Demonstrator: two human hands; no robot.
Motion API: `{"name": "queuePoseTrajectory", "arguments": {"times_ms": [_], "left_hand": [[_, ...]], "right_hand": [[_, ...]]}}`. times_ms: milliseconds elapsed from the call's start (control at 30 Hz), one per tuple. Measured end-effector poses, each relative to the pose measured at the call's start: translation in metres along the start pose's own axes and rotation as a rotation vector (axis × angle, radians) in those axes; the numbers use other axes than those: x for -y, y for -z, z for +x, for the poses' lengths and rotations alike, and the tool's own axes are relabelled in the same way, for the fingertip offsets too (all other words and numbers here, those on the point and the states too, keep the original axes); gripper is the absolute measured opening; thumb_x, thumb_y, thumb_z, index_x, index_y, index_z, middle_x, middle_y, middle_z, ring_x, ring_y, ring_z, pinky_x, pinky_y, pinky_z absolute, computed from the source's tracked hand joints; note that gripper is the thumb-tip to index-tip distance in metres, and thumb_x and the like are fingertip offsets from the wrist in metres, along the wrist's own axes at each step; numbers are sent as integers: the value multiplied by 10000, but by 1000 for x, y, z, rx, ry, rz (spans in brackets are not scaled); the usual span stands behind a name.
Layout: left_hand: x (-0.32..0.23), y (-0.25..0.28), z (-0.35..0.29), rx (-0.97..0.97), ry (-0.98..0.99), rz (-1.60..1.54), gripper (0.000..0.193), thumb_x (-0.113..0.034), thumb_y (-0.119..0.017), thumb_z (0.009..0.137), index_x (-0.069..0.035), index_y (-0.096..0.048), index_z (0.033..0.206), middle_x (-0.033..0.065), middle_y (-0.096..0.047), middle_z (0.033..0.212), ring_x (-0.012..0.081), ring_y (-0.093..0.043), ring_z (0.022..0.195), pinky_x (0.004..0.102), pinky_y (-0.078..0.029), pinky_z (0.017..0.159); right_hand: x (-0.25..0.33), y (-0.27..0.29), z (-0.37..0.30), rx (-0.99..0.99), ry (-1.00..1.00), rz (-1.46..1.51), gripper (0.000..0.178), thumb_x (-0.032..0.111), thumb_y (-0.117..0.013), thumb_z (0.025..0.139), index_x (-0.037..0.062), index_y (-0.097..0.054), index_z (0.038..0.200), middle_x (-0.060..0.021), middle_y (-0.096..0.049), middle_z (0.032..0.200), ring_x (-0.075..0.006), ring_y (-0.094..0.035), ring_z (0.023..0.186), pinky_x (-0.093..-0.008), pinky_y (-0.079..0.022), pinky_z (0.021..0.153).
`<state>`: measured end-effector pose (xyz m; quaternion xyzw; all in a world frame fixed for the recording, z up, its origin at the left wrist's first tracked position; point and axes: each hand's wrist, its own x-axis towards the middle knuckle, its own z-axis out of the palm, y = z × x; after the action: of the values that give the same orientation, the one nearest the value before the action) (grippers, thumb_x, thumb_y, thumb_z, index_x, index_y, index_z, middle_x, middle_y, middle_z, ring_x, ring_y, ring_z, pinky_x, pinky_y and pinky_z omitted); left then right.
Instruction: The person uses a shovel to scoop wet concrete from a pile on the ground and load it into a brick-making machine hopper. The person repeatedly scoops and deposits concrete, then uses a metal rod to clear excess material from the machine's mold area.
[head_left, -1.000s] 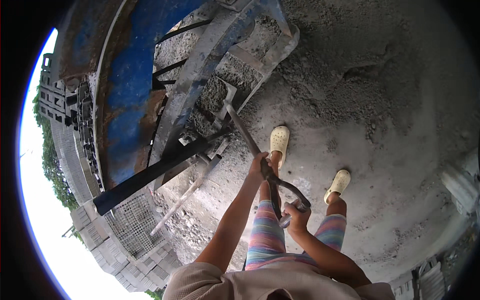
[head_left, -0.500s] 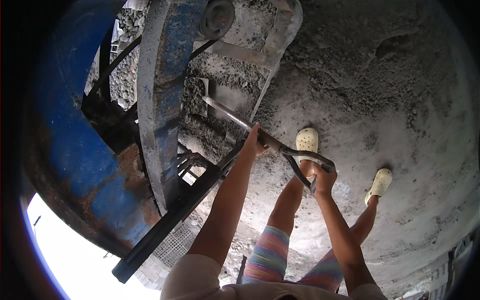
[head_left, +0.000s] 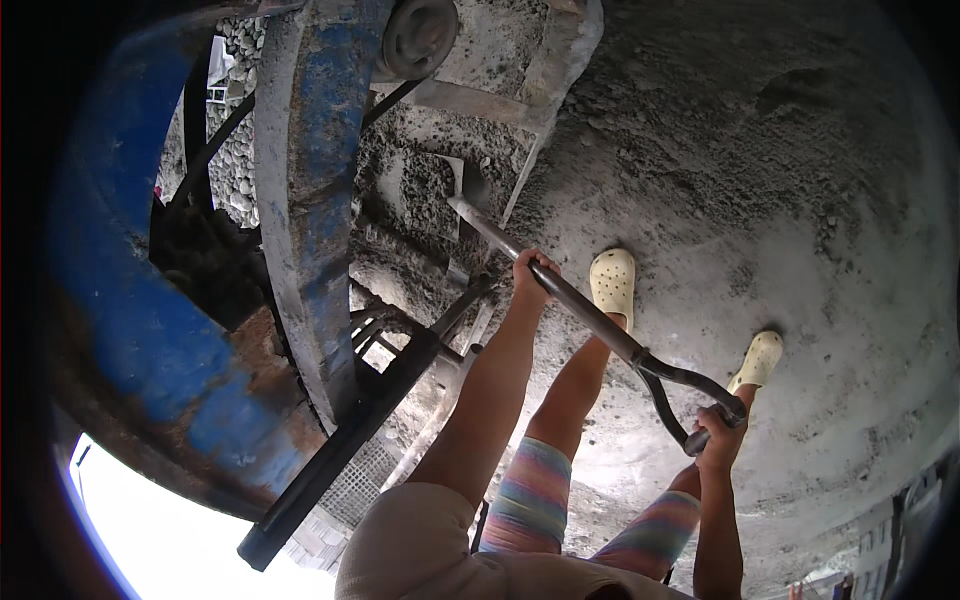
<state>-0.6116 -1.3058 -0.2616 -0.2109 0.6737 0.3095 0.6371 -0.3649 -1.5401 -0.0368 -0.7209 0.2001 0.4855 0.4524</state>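
A shovel (head_left: pixel 590 318) slants across the middle, with a metal shaft and a forked handle. My left hand (head_left: pixel 533 273) is closed around the shaft, partway down toward the blade. At the handle's crossbar my right hand (head_left: pixel 720 440) grips it with wrapped fingers. The shovel's blade lies at the upper left end of the shaft, loaded with dark, crumbly grey mix (head_left: pixel 425 185). More of that mix lies around the blade, and the blade's far outline is hard to make out there.
A large blue, rusty machine drum (head_left: pixel 140 260) with a thick curved rim (head_left: pixel 310 190) stands at the left. A black bar (head_left: pixel 340 450) slants below it. My feet in cream clogs (head_left: pixel 612 283) stand on the dusty floor (head_left: pixel 640 470). Grey mix (head_left: pixel 700 140) spreads at the upper right.
My right hand has moved right and down, drawing the shovel handle with it. The blade has shifted rightward with mix on it. My left hand now sits farther down the shaft toward the blade.
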Motion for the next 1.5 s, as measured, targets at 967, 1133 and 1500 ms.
{"name": "queuePoseTrajectory", "arguments": {"times_ms": [967, 1133, 1500], "left_hand": [[446, -72, -342, 304, -433, 1444, 395, -193, -672, 659, 4, -448, 917, 79, -531, 737, 154, -542, 655, 295, -455, 553], [400, -48, -362, 424, -86, 1083, 275, -155, -639, 709, -14, -468, 871, 89, -534, 800, 186, -568, 753, 332, -481, 638], [255, -32, -245, 281, 244, 24, 122, -127, -544, 745, -76, -491, 647, 39, -494, 587, 197, -508, 560, 364, -461, 606]], "right_hand": [[-108, 507, -82, 486, -1291, 287, 178, 248, -520, 650, 74, -495, 620, -35, -450, 490, -191, -454, 425, -285, -380, 414], [-60, 511, -98, -84, -528, 94, 131, 150, -574, 623, 128, -446, 632, -6, -431, 486, -141, -427, 390, -287, -385, 379], [148, 295, -148, -95, 307, -82, 209, 57, -557, 673, 60, -405, 816, -19, -436, 560, -120, -444, 402, -248, -430, 397]]}}
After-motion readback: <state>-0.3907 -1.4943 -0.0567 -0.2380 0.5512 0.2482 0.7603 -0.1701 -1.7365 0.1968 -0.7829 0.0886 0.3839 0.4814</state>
